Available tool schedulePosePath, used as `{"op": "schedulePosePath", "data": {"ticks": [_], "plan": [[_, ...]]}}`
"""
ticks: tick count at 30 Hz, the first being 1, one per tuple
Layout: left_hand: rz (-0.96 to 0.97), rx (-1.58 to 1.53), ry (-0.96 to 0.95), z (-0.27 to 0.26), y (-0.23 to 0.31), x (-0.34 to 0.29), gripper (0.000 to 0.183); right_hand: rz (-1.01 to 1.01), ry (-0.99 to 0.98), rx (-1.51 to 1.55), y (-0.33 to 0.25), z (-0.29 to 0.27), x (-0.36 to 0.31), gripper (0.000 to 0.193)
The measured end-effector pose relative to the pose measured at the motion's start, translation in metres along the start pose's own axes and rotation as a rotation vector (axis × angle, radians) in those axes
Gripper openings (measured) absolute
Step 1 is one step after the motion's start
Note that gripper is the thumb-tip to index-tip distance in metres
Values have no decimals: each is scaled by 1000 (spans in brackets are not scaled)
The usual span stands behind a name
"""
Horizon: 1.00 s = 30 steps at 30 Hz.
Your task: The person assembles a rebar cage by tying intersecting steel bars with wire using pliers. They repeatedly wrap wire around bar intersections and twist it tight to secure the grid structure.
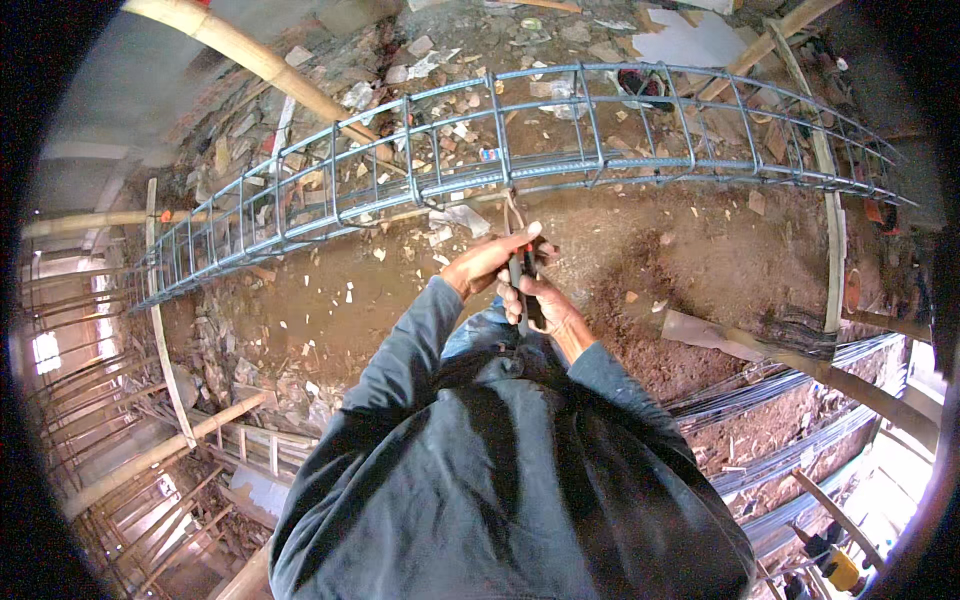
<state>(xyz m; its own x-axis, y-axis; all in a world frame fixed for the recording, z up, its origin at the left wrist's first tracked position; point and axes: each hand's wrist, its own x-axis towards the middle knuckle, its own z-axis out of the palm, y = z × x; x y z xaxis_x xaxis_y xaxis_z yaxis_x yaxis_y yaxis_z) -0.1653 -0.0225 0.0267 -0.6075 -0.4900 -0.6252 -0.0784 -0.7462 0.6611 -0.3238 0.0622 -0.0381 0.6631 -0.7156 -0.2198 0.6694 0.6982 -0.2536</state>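
My left hand [485,266] and my right hand [552,308] come together in front of my body, just below a long steel rebar cage [430,190]. Both are closed around pincers with dark handles [516,272]; the left sits higher, its thumb pointing right, and the right grips lower down. From my hands a thin, brownish forked end [513,208] reaches up to the cage's near lower bar, close to one of the square stirrups [500,125]. Whether it grips the bar or a wire there is too small to tell. My fingers partly hide the handles.
Bamboo poles [225,45] and upright wooden strips [828,200] stand around the cage. Brown soil [330,300] with scattered rubble lies beneath. Bundles of steel bars [800,440] lie at the lower right, beside a bamboo pole [850,385]. Bamboo framing [110,400] fills the left side.
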Motion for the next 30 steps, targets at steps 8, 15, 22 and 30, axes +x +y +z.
{"op": "schedulePosePath", "data": {"ticks": [8,15,22,30], "plan": [[205,143,450,20,-30,47,39,-245,987,-1631,22,31,-11,65],[208,257,594,14,-47,55,38,-263,1054,-1453,36,-9,23,40],[297,326,672,-2,-65,75,46,-504,1023,-1354,47,-39,37,37],[216,454,753,-14,-73,85,49,-561,1004,-1244,47,-62,53,46]]}}
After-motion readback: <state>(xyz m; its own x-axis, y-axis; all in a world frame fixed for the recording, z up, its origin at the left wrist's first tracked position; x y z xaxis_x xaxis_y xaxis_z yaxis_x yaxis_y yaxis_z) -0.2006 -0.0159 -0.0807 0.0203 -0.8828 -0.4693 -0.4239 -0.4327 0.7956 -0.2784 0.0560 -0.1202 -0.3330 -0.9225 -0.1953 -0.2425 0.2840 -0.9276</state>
